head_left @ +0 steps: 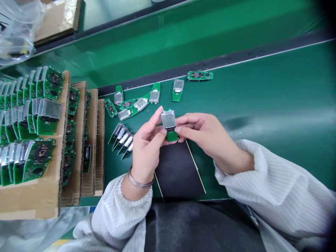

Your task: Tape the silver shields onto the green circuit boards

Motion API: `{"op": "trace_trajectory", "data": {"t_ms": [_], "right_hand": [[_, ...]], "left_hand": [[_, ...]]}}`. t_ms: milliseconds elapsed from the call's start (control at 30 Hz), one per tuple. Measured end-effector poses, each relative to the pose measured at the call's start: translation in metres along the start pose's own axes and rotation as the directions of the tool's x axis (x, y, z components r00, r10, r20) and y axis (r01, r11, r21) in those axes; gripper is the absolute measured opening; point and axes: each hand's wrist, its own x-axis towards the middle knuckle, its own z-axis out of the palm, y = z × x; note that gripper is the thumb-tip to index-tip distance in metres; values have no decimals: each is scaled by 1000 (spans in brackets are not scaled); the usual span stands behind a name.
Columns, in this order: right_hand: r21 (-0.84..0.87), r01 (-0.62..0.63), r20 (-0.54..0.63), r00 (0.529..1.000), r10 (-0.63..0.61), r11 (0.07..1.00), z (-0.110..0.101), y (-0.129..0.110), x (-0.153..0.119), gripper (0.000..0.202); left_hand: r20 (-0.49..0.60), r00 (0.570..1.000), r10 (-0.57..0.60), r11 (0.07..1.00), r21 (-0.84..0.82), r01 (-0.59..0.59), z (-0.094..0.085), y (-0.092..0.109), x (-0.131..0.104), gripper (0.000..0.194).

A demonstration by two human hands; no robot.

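Note:
Between both hands, above a black sheet (178, 171), is a small green circuit board with a grey square display (168, 119). My left hand (148, 147) pinches its left side with thumb and fingers. On the right side, my right hand (203, 134) holds the same board, its thumb near the display's lower corner. The display faces up, and the board's green end (172, 136) points toward me. Left of my left hand, a row of similar boards (122, 139) leans together on the green table (262, 112).
Several loose boards (141, 104) lie behind my hands, with another (200, 75) near the black ledge (225, 58). Cardboard racks (39, 203) full of upright boards stand at the left. Clear plastic bags (18, 28) and a cardboard box (56, 21) sit at the upper left.

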Motion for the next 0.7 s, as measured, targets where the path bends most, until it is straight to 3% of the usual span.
{"op": "trace_trajectory", "data": {"t_ms": [300,700], "right_hand": [[-30,35,10,999,-34,999,-1,0,0,13],[38,-16,-3,1000,16,999,0,1,1,21]], "left_hand": [[23,997,76,997,32,-77,0,-1,-2,47],[91,994,63,998,-13,-62,-3,-2,1,52]]}}
